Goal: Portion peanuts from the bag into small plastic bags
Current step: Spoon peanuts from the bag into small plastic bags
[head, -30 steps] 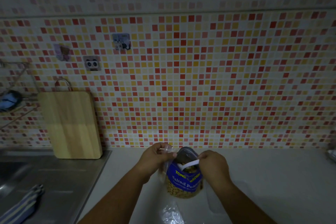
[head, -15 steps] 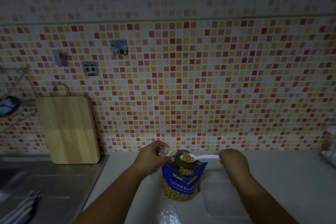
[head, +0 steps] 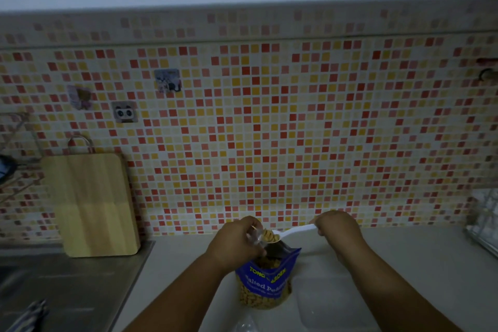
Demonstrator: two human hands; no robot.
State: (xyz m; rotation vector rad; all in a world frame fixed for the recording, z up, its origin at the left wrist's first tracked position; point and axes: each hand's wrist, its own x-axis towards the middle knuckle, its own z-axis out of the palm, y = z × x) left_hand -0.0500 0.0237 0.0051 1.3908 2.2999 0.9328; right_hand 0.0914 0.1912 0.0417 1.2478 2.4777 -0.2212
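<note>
Dim kitchen counter (head: pixel 404 264), mosaic tile wall behind. Peanut bag (head: pixel 266 280) upright at 6 o'clock, mouth open. Left hand (head: pixel 237 240) pinches small plastic bag (head: pixel 256 237) open above it. Right hand (head: pixel 336 229) grips white spoon (head: pixel 293 232), bowl loaded with peanuts, at small bag's mouth. Step: transferring scoop. Next, judged: tip spoon inside mouth, keep film open

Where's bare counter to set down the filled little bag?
Pale counter right of the right hand, up to the wire rack, looks bare. Crowded: around the blue peanut bag and the clear plastic sheet beside it.
</note>
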